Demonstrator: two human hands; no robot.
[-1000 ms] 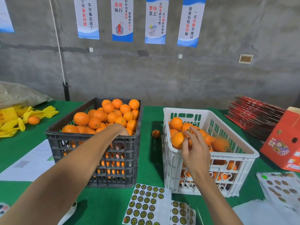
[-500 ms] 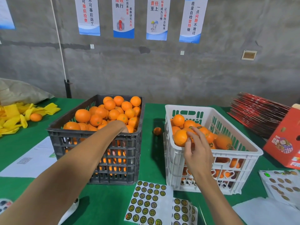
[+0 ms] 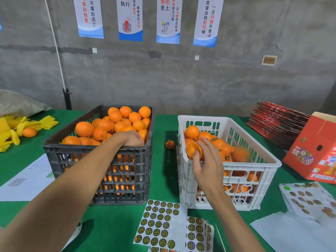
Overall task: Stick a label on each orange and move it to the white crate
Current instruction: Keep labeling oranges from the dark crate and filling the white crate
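The left hand (image 3: 133, 138) reached over the near rim of the dark crate (image 3: 98, 151) and lay among the unlabelled oranges (image 3: 116, 122) at its front right corner; its fingers dipped out of sight behind the rim, so whether that grip was clenched on a fruit could not be told. The right hand (image 3: 207, 160) hung over the front left of the white crate (image 3: 227, 171), fingers spread and released, its fingertips touching an orange (image 3: 192, 150) that sat on the heap inside. That orange lay just ahead of and left of the palm, already within the crate, so the delivery looked finished. The next fruit lay under the left hand, clearly the nearer one. The sticker sheet (image 3: 161, 222) sat on the green counter (image 3: 163, 179) in front of both crates, nearer the right hand, which would likely need to draw back and down to peel a label. A loose small orange (image 3: 170, 144) rested between the crates. Wall posters (image 3: 168, 19) carried Chinese text, among it 执行 and 责任至上; the red carton (image 3: 312, 151) bore print too blurred to read
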